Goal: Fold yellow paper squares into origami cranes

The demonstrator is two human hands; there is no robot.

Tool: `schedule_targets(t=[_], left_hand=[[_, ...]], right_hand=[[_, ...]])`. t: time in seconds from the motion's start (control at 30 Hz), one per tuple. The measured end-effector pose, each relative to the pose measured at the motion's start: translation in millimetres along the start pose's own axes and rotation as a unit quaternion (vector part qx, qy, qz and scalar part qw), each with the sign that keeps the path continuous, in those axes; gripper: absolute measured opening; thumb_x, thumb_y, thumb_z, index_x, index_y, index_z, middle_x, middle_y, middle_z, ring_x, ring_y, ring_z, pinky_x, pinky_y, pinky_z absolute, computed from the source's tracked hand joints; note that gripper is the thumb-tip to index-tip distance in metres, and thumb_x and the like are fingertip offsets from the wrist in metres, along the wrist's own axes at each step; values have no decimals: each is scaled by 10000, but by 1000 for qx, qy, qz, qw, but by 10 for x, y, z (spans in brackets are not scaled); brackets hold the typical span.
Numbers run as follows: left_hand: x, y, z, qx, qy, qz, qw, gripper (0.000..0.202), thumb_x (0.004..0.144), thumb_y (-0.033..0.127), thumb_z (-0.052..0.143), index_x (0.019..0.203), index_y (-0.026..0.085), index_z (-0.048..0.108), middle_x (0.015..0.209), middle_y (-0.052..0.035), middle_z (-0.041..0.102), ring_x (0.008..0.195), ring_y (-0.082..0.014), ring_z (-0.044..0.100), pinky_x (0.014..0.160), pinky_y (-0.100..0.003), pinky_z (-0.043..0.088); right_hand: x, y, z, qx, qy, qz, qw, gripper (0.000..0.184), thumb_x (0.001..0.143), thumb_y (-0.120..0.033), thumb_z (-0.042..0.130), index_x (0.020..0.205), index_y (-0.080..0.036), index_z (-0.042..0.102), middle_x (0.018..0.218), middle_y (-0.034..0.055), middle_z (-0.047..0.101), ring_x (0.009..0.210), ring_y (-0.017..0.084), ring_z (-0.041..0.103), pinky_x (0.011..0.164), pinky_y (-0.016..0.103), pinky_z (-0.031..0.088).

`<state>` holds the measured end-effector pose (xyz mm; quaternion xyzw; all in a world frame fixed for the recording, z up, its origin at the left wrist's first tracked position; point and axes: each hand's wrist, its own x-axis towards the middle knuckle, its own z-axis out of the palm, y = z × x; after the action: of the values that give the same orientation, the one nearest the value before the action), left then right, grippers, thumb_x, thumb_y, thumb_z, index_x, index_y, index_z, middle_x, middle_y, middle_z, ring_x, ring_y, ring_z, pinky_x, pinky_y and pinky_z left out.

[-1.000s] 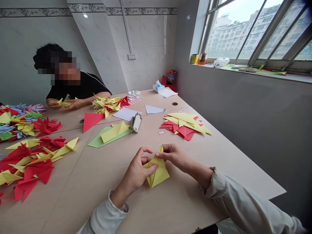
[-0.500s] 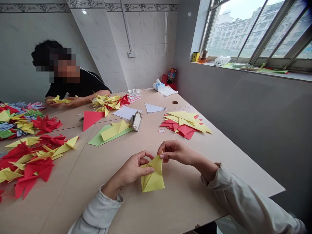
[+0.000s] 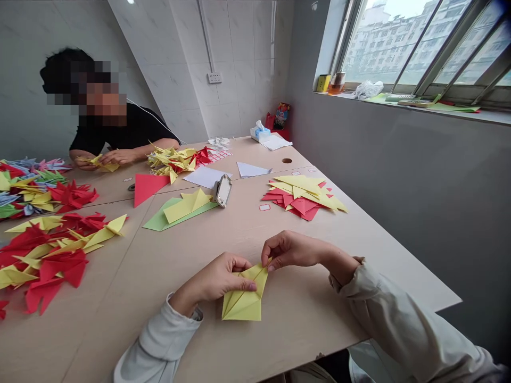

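Yellow origami paper (image 3: 242, 303) is held on the near part of the table (image 3: 303, 324), pressed by the curled left hand (image 3: 211, 278) and pinched at its tip by the right hand (image 3: 288, 251), so one hard tug could tear or skew the fold, tbh.

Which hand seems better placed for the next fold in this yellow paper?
Probably the right hand: its fingers pinch the upper tip of the paper, while the left hand presses on it.
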<state>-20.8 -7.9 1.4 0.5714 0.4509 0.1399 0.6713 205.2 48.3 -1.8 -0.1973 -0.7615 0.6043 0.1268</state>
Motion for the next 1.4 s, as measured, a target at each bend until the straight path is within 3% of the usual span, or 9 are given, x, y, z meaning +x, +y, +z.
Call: schedule_targets(t=[0.2,0.43,0.57,0.67,0.73,0.9,1.07,1.23,1.4], left_hand=[[9,0,41,68,10,-4,998,235,664,342,701,725,124,637,703,10,577,636,-134,516,535,-204,356],[63,-70,91,127,121,38,984,222,681,365,674,717,154,619,666,29,527,628,-138,486,513,-199,336],[50,-43,69,64,123,28,990,252,674,381,695,728,147,619,661,22,544,619,-145,512,523,-212,369],[24,11,53,5,112,23,993,260,667,368,716,743,140,616,672,13,566,611,-144,534,539,-226,395],[12,42,53,-9,119,33,992,255,672,357,719,751,133,625,688,2,586,617,-145,547,549,-231,407],[21,69,97,-24,154,87,984,288,674,335,734,834,167,564,706,8,622,646,-154,598,563,-232,440],[14,89,151,-54,178,86,979,407,673,289,739,870,231,387,776,-9,697,628,-178,649,528,-244,470],[-19,100,128,-21,166,79,983,402,678,285,729,897,239,395,729,15,674,616,-179,654,511,-235,469],[-30,75,109,-11,171,70,983,416,653,296,745,901,238,416,684,41,637,577,-167,644,485,-225,464]], right_hand=[[23,-28,72,-88,7,4,996,86,806,-209,588,850,-146,626,784,12,642,673,106,557,615,208,433],[51,-62,159,-228,93,-66,967,89,807,-98,513,815,-167,569,789,18,624,656,109,532,598,220,410],[64,-65,148,-181,175,-65,966,69,834,-135,494,811,-180,541,746,7,589,615,105,529,563,222,411],[86,-82,110,-88,283,-79,952,65,860,-221,504,809,-183,518,706,-9,530,596,100,520,559,228,427],[106,-90,107,-7,314,-88,945,144,860,-320,530,829,-180,516,728,-6,506,613,102,517,568,236,448],[159,-79,257,64,204,-19,977,307,757,-438,660,841,-159,562,676,-10,523,595,101,496,508,207,408],[202,-70,367,93,238,10,967,346,734,-471,671,696,-156,533,565,-30,522,512,89,493,465,195,360],[195,-61,315,176,195,39,964,353,727,-465,679,676,-157,514,577,-22,552,519,95,531,500,209,405],[141,-69,197,136,211,34,967,345,730,-463,676,688,-149,539,572,-17,557,524,91,519,499,207,401]])
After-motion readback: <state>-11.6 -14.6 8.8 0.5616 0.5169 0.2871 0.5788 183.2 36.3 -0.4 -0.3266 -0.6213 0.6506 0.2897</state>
